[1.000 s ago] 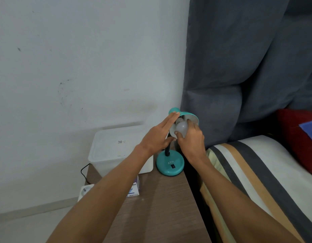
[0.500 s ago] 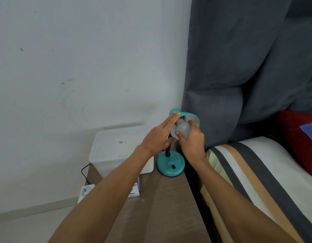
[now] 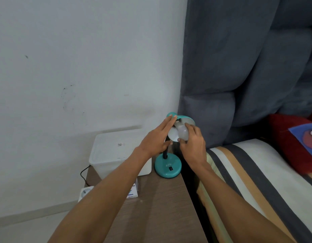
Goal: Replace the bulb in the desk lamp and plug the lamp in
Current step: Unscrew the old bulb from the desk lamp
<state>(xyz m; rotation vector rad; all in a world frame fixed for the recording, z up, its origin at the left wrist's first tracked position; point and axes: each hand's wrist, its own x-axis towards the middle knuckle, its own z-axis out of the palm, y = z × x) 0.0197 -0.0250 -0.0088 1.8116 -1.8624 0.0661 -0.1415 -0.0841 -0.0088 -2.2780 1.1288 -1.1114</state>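
Observation:
A teal desk lamp stands at the far right corner of the wooden bedside table; its round base (image 3: 167,166) carries a black switch. My left hand (image 3: 156,139) holds the teal shade (image 3: 185,118) from the left, fingers stretched along its rim. My right hand (image 3: 192,142) grips the white bulb (image 3: 182,132) with thumb and fingertips; the bulb's metal thread shows at the shade's mouth. The lamp's black neck (image 3: 164,153) is partly hidden behind my left hand. A black cord (image 3: 83,174) runs down behind the table to a white socket strip (image 3: 84,192) on the floor.
A white lidded plastic box (image 3: 113,151) stands against the wall left of the lamp. A small printed carton (image 3: 133,191) lies under my left forearm. A grey padded headboard (image 3: 239,76) and a striped mattress (image 3: 248,181) border the table on the right.
The bulb sits a little farther out of the shade, with its metal thread now showing. My right fingers have shifted around it. My left hand stays on the shade.

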